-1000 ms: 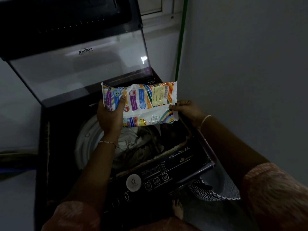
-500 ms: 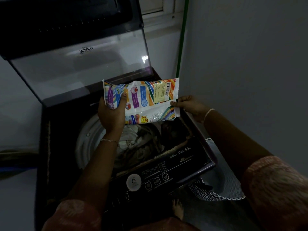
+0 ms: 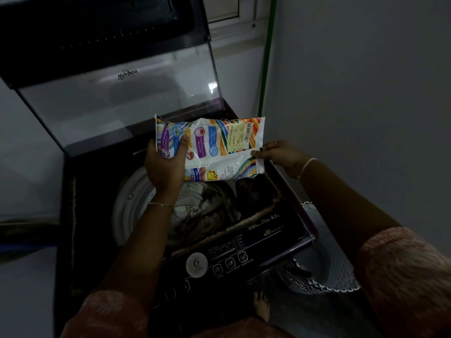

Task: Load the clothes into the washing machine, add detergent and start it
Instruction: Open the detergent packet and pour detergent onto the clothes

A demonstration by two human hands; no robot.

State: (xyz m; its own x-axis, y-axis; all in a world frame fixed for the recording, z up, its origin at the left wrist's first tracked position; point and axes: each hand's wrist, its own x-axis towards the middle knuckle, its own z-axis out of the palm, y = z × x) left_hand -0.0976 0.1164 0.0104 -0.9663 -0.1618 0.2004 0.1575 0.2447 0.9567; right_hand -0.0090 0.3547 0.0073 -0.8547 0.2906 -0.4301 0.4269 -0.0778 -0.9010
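Both ends of the detergent packet (image 3: 219, 147) are held level above the open washing machine (image 3: 268, 240) — the left grip (image 3: 166, 167) wraps fingers and thumb round its left end, the right grip (image 3: 280, 154) pinches its right edge. Clothes (image 3: 207, 211) lie in the drum (image 3: 127, 198) beneath it, and the glass lid (image 3: 117, 98) stands raised behind.

The room is dim. A plain grey wall (image 3: 366, 93) fills the right side. A green pipe (image 3: 267, 57) runs up the corner beside a white window frame (image 3: 246, 23). A pale wall (image 3: 26, 147) lies left. A mesh basket (image 3: 336, 267) stands on the dark floor (image 3: 317, 318).
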